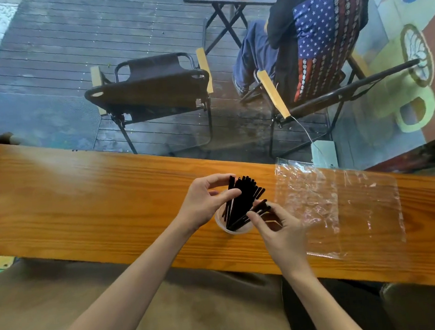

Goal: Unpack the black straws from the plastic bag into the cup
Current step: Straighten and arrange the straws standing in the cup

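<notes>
Now the black straws (242, 202) are standing fanned in the clear plastic cup (222, 223) on the wooden counter (84, 201). Left hand (203, 202) is pinching their tops at ten o'clock; right hand (278, 227) is gripping lower straws at four o'clock. Emptied plastic bag (344, 201) is lying flat at three o'clock.

black straws (242, 202) fanned in cup (222, 223), plastic bag (344, 207) flat

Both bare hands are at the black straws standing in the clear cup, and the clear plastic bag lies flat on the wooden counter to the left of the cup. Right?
Not quite: the head view shows the clear plastic bag lying right of the clear cup, not left. The rest holds.
</notes>
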